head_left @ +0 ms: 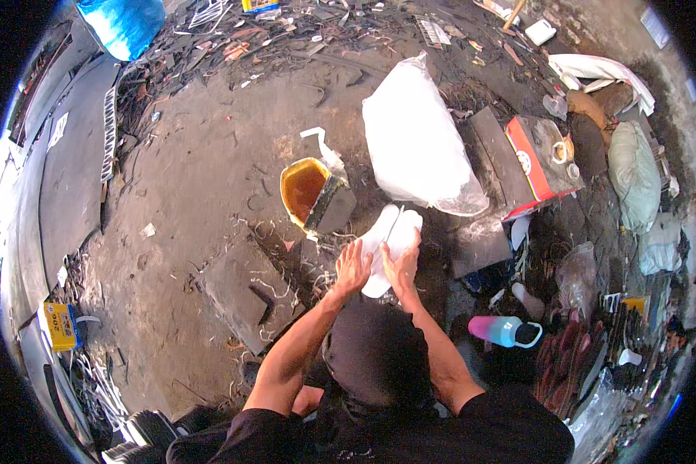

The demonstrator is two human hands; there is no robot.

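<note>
Two white sole-shaped pieces lie side by side between my hands, with a narrow dark gap between them at the far end. My left hand grips the near left side of the pair. The fingers of my right hand wrap the right side, the thumb lying toward the middle. What is under the palms is hidden. Just beyond my left hand stands a cut-open container of amber-brown liquid, a bent white strip at its far rim. A large stuffed white plastic bag lies ahead of my right hand.
To the right are a red-and-dark box and a pink-and-blue bottle. A dark flat sheet lies left of my hands. Scraps litter the far ground, near a blue bag. A yellow box sits far left.
</note>
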